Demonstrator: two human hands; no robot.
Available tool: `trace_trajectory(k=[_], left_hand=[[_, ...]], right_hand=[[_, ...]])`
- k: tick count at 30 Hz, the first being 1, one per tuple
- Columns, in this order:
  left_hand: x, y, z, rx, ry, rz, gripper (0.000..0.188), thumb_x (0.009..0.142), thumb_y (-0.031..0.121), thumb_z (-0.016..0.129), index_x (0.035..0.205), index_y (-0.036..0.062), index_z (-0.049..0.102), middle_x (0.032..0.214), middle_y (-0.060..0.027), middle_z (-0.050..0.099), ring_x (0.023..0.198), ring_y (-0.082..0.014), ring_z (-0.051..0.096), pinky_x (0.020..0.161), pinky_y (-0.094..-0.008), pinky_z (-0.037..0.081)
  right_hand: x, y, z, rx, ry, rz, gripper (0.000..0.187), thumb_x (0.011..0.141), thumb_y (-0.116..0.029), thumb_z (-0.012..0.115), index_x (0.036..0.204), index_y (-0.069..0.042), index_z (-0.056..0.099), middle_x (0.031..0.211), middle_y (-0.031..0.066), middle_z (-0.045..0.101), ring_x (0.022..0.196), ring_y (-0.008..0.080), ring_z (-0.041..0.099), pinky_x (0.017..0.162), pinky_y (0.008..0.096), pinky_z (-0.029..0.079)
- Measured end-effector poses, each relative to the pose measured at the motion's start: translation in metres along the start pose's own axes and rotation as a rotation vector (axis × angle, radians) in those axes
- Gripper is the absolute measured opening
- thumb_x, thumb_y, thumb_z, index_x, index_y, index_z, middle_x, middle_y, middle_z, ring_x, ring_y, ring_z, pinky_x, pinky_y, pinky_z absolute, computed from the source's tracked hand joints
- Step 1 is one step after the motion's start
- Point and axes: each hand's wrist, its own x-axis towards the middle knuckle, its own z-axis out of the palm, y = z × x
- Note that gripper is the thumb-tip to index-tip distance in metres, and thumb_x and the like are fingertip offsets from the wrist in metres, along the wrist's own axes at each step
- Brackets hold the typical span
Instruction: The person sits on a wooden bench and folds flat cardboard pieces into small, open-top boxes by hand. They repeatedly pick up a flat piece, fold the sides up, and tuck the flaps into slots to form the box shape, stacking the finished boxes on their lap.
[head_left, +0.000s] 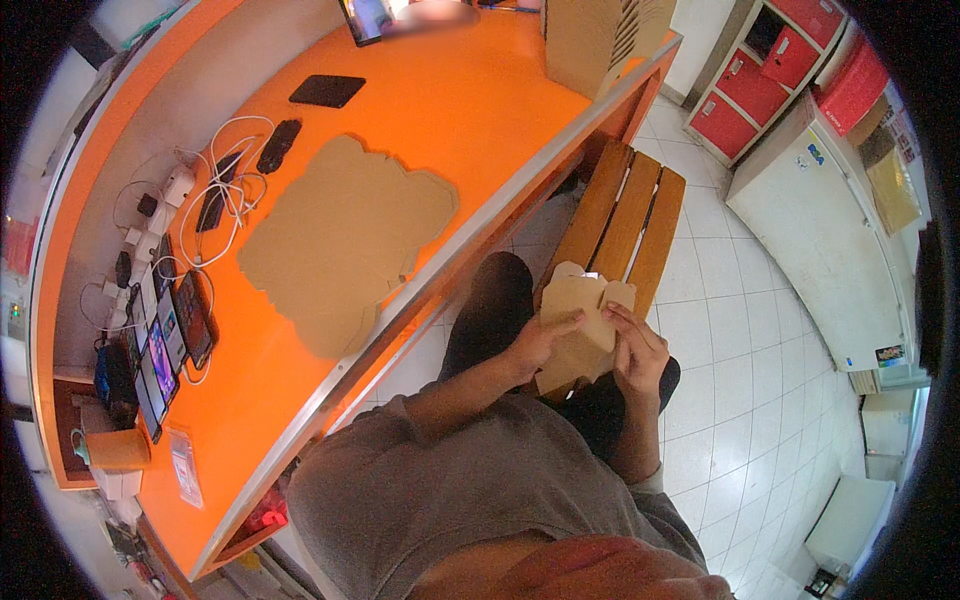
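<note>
Holding a brown cardboard box right of centre in the frame, over the legs, between the left hand and the right hand. Gripped along its left side by the left hand, with the thumb across the upward face. Held at its upper right by the right hand, with bent fingertips on a small raised flap. Clamped thus from both sides, with most of the box's body below the fingertips and the flaps above, toward the wooden bench. Cannot tell how far the fingers reach behind the cardboard. Working beside an orange table, spread left of centre with flat brown cardboard, well apart from both hands. Crowded at the left of the frame with phones and tangled white cables. Backed at upper right by red lockers.
</note>
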Motion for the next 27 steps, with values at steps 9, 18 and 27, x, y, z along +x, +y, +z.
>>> trace_trajectory(k=[9, 18, 27], left_hand=[[-0.004, 0.011, 0.006, -0.086, 0.020, 0.031, 0.045, 0.090, 0.020, 0.067, 0.130, 0.0064, 0.053, 0.118, -0.0076, 0.063, 0.105, -0.0225, 0.063, 0.090, -0.0379, 0.052], [-0.008, 0.008, 0.008, -0.107, -0.046, 0.053, 0.046, 0.092, 0.025, 0.064, 0.131, 0.0055, 0.049, 0.117, -0.0079, 0.061, 0.102, -0.0212, 0.063, 0.087, -0.0368, 0.052], [-0.006, 0.010, 0.001, 0.060, -0.015, 0.143, 0.047, 0.091, 0.017, 0.063, 0.134, 0.0048, 0.047, 0.125, -0.0110, 0.058, 0.113, -0.0249, 0.059, 0.095, -0.0399, 0.050]], right_hand=[[0.012, -0.018, 0.014, -0.038, 0.159, -0.069, 0.014, 0.080, 0.008, 0.054, 0.085, 0.005, 0.067, 0.108, 0.0221, 0.067, 0.096, 0.0306, 0.070, 0.079, 0.0351, 0.056], [0.013, -0.009, 0.004, -0.004, 0.134, -0.051, 0.019, 0.074, 0.005, 0.056, 0.086, 0.001, 0.070, 0.108, 0.0226, 0.067, 0.093, 0.0306, 0.070, 0.078, 0.0339, 0.056], [0.005, -0.010, 0.011, 0.737, 0.108, 0.499, 0.029, 0.096, -0.010, 0.054, 0.121, 0.003, 0.062, 0.117, 0.0153, 0.066, 0.105, 0.0202, 0.062, 0.094, 0.0312, 0.045]])
